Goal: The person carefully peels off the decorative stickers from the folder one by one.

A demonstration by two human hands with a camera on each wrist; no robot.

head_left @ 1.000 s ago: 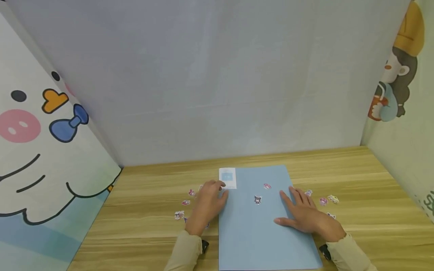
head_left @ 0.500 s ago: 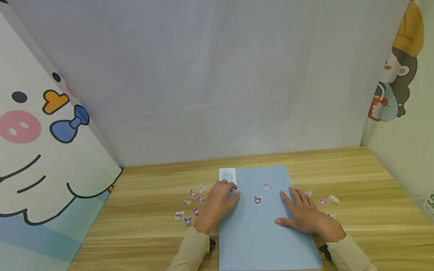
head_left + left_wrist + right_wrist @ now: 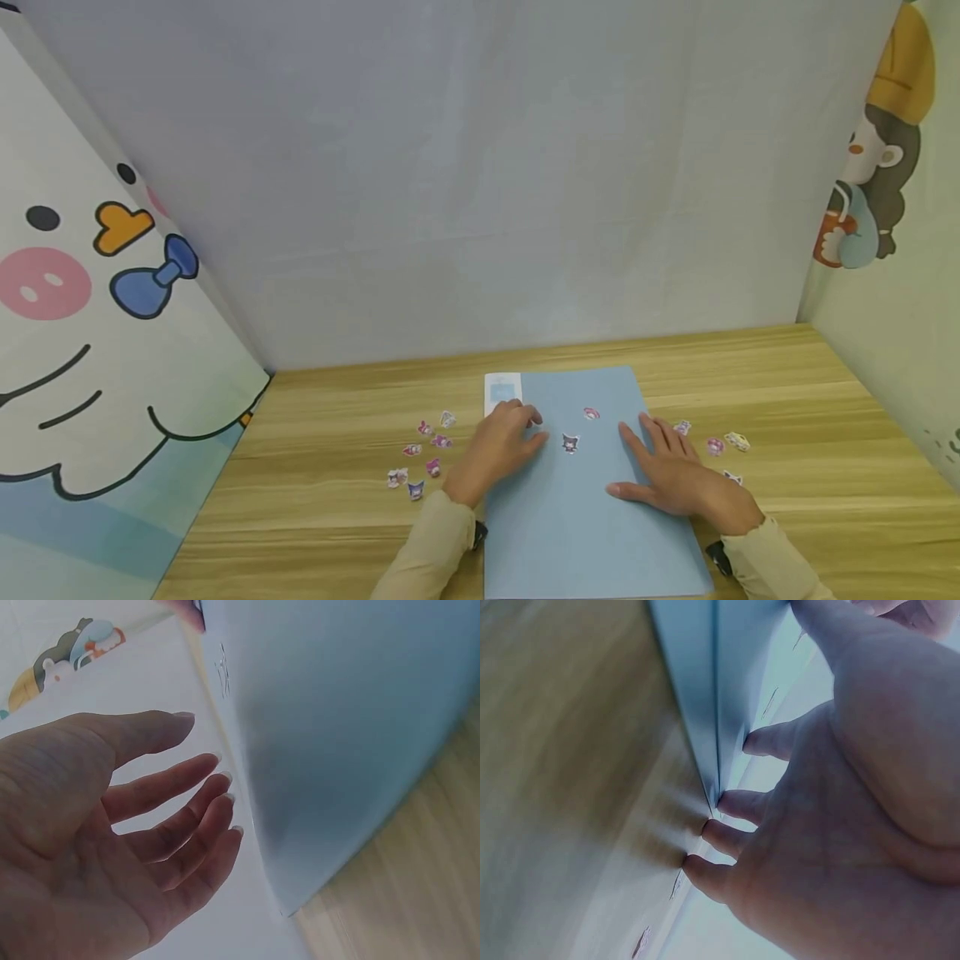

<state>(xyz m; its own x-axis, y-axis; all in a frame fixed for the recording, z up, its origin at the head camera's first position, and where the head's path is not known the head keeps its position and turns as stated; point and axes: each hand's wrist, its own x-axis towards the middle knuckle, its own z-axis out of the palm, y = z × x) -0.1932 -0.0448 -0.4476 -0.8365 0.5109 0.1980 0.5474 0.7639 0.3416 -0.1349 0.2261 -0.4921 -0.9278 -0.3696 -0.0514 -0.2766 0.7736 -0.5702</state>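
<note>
A light blue folder point(image 3: 592, 525) lies flat on the table, with a white label point(image 3: 491, 392) at its far left corner. On its cover are a dark cat-like character sticker point(image 3: 570, 443) and a small pink sticker point(image 3: 592, 413). My left hand point(image 3: 502, 450) hovers over the folder's left part, below the label. In the left wrist view, that hand point(image 3: 135, 832) has loosely bent fingers apart from the thumb and nothing between them. My right hand point(image 3: 671, 475) rests spread on the folder's right edge. The right wrist view shows its fingertips point(image 3: 735, 804) touching folder and table.
Several small character stickers lie on the wooden table point(image 3: 330, 450) left of the folder, among them a blue one point(image 3: 416, 490). More stickers lie to the right, including a yellowish one point(image 3: 738, 442). A pale curtain point(image 3: 487, 208) closes off the back, with printed panels at both sides.
My left hand has moved rightward from the folder's left edge and label onto the cover, uncovering stickers on the left of the table. The right hand stays in place.
</note>
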